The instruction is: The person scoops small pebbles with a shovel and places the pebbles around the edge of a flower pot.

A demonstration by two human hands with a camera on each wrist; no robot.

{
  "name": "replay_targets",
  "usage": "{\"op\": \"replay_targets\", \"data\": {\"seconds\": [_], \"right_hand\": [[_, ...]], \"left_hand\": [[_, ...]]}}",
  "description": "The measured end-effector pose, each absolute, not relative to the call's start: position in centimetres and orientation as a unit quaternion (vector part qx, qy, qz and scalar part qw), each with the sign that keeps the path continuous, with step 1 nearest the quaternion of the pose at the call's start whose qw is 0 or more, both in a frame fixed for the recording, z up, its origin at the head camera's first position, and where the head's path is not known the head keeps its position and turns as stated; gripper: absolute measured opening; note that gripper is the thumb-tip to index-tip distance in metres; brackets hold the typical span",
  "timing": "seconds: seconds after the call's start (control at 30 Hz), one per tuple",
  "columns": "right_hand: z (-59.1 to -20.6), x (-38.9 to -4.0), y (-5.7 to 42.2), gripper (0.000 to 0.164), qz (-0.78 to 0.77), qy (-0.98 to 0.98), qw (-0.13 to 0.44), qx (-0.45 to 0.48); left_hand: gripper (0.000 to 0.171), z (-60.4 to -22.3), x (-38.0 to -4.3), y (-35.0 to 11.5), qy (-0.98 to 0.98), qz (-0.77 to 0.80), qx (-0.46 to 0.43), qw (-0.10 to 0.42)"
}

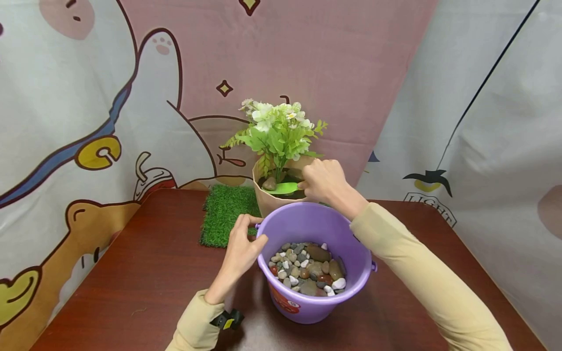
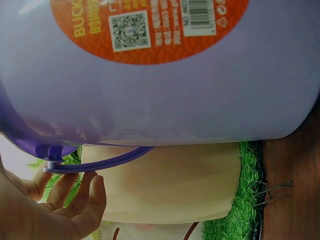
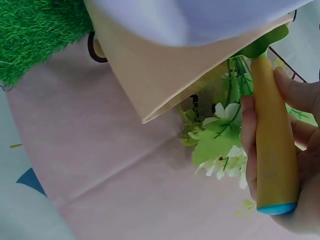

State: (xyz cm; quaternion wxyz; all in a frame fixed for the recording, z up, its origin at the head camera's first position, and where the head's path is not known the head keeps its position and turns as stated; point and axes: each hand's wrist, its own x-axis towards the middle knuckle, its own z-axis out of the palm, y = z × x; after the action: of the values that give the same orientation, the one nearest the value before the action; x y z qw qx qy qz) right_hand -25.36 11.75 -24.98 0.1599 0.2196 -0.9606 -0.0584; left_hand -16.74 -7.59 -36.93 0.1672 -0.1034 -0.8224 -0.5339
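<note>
We see a reddish-brown table (image 1: 131, 273) with a patch of green turf (image 1: 224, 209) lying towards its far edge. Behind it we find a printed cloth (image 1: 316, 53), pink in the middle and pale at the sides; on it we make out a yellow bell (image 1: 90, 154) on a blue collar (image 1: 118, 108), small stars (image 1: 224, 88) and the lettering LIGHT (image 1: 430, 204).

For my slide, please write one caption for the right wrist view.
The right hand grips a yellow-handled green trowel near white flowers.
</note>
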Motion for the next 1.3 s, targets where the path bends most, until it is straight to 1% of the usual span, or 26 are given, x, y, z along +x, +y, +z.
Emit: {"op": "replay_targets", "data": {"seconds": [0.17, 0.37, 0.57, 0.8, 1.13, 1.23, 1.3], "right_hand": [[-24.9, -25.4, 11.2, 0.029, -0.059, -0.960, 0.161, 0.220], [-24.5, -25.2, 11.2, 0.037, -0.046, -0.964, 0.168, 0.202], [-24.2, -24.7, 11.9, 0.033, -0.028, -0.963, 0.184, 0.197], [-24.4, -23.7, 13.3, 0.028, -0.003, -0.955, 0.228, 0.190], [-25.6, -21.5, 16.1, 0.026, 0.026, -0.926, 0.308, 0.218], [-25.7, -20.6, 16.9, 0.027, 0.025, -0.917, 0.324, 0.229], [-25.7, -20.0, 17.3, 0.026, 0.026, -0.917, 0.322, 0.234]], "left_hand": [[0.031, -37.0, -16.8, -7.6, -0.819, -0.539, -0.105, 0.165], [0.031, -37.0, -16.8, -7.6, -0.819, -0.537, -0.107, 0.171], [0.032, -36.9, -16.8, -7.6, -0.821, -0.535, -0.107, 0.171], [0.032, -36.9, -16.8, -7.6, -0.822, -0.533, -0.104, 0.169], [0.031, -36.9, -16.7, -7.6, -0.822, -0.533, -0.106, 0.168], [0.031, -37.0, -16.8, -7.6, -0.822, -0.532, -0.106, 0.171], [0.031, -37.0, -16.8, -7.6, -0.823, -0.531, -0.106, 0.172]]}}
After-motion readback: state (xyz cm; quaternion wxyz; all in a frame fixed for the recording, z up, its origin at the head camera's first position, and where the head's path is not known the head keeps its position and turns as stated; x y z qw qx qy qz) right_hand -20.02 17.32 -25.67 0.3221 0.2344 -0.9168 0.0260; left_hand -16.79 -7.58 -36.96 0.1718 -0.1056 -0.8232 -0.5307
